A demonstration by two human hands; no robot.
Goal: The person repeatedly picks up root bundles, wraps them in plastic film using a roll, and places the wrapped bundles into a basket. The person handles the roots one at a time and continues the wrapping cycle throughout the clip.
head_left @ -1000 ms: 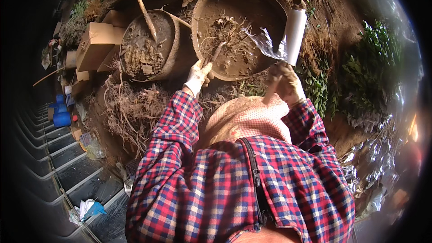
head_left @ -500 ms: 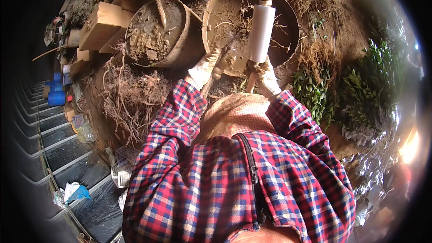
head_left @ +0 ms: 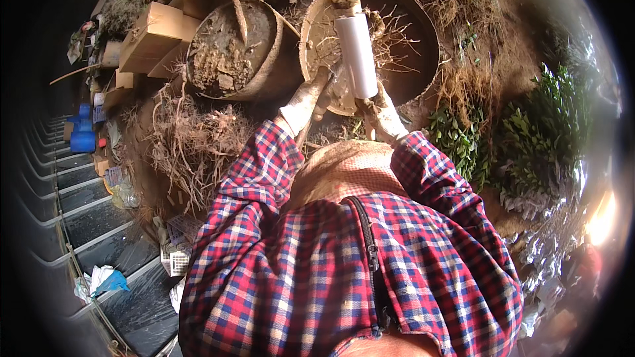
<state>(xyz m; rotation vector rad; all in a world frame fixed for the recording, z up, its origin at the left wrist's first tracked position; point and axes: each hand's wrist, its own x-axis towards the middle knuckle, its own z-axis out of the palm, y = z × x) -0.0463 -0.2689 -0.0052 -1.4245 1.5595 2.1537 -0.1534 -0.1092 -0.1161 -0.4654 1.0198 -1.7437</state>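
Observation:
Over the round mud-coated basin, my gloved right hand is closed around the lower end of a white roll of plastic film. A brownish core end sticks out of its far end. My gloved left hand is closed on a brown woody stem, part of which shows below the hand. Thin bare roots spread over the basin beyond my hands, partly hidden by the roll. Whether they belong to the stem I cannot tell. Both gloves are muddy.
Left of the basin stands a tub of thick mud with a wooden stick in it. Tangled roots lie nearer on the left, below cardboard boxes. Leafy green plants and more roots lie on the right.
My right hand has moved slightly left and tilted the roll's far end leftward. More of the bare roots now show to the right of the roll. My left hand stays nearly in place.

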